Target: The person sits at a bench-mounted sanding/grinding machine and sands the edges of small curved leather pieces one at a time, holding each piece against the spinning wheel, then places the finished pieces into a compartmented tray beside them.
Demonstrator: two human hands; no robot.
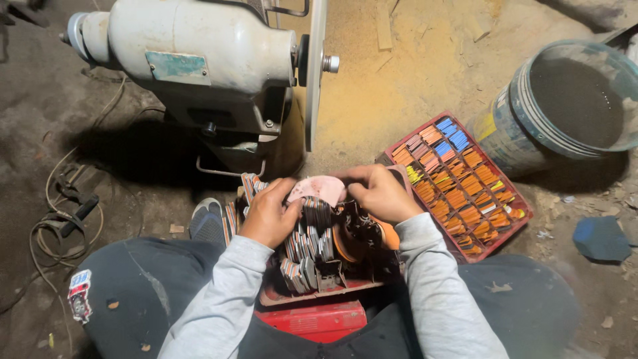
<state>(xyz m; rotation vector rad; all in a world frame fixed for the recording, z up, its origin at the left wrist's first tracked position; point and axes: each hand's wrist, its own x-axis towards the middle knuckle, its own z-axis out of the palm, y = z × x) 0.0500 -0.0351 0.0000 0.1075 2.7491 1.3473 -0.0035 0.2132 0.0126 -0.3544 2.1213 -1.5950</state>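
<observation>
My left hand (269, 211) and my right hand (379, 191) both grip a flat pink piece (318, 189), rounded like a shoe sole, held above a red crate (312, 292) between my knees. The crate is packed with several upright grey and orange flat pieces (309, 246). My left thumb presses the pink piece's left edge; my right fingers curl over its right side. Grey sleeves cover both forearms.
A white bench motor with a flat grinding disc (314, 70) stands just beyond my hands. A red tray (458, 183) of orange and blue pieces lies at right, a bucket (565, 100) of dark liquid beyond it. Cables (63, 206) lie at left. Sawdust covers the floor.
</observation>
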